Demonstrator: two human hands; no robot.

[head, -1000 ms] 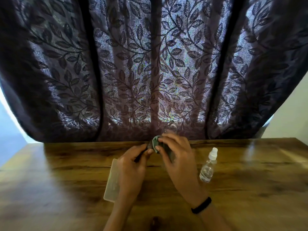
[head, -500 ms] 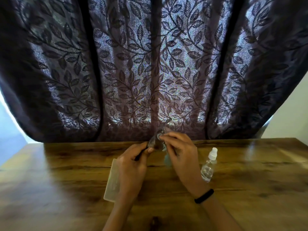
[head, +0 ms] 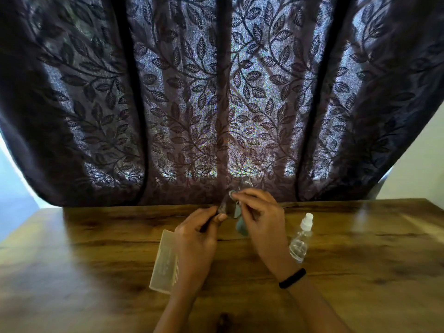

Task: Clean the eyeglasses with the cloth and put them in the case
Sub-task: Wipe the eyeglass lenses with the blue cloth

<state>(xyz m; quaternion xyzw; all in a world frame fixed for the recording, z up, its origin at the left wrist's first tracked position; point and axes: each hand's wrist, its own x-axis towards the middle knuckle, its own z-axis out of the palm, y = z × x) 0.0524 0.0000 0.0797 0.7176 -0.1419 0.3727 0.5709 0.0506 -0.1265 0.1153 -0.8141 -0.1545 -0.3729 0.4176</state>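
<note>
I have both hands raised just above a wooden table (head: 360, 260), its brown grain glossy and catching pale patches of light at the left and far right. My left hand (head: 195, 239) is closed on the eyeglasses (head: 228, 207), pinching them at the near end between thumb and fingers, so the frame slants up and away from me toward the curtain. My right hand (head: 260, 219) is closed too, its fingertips pressing the greenish cloth (head: 239, 221) against the glasses; a fold of the cloth hangs down between my hands, and one clear lens pokes out above my right fingers. I cannot tell exactly which part of the frame the cloth covers. The case (head: 164, 263), pale and translucent, lies flat on the table under and just left of my left wrist. A small clear spray bottle (head: 300, 239) with a white cap stands on the table just right of my right hand, apart from it. A black band (head: 292, 278) sits on my right wrist. Behind the table's far edge hangs a dark curtain (head: 216, 92) patterned with leafy vines, backlit so the cloth glows bluish between its deep folds. Pale wall (head: 418, 179) shows at the right, and bright light spills in past the curtain at the left.
</note>
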